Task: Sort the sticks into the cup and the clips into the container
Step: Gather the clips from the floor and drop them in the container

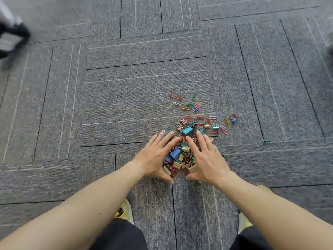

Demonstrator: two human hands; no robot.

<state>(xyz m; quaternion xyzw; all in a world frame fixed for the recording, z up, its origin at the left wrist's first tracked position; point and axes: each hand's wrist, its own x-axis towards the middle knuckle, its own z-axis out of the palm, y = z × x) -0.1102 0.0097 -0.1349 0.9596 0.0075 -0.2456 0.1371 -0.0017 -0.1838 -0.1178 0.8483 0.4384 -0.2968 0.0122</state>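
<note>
item: heap of clips (181,156), mixed binder and paper clips in blue, teal, tan, red and green, piled on the carpet between my two hands. left hand (155,157): fingers spread, palm turned inward against the heap's left flank, thumb low at the near edge; it cups the pile and pinches nothing. right hand (207,159): same posture mirrored on the right flank, fingers splayed over the clips. i see a teal binder clip (187,130) just past my fingertips, and loose paper clips (191,105) scattered farther out and to the right; one green paper clip (266,141) lies well apart on the right. nothing blocks the heap except my own hands, which cover its sides. near items: two yellow shoes (126,210) and dark trouser legs at the bottom edge. surface: grey carpet tiles (126,87) with thin black and white lines. upper left: a blurred dark and white shape (10,38), which i cannot identify.
</note>
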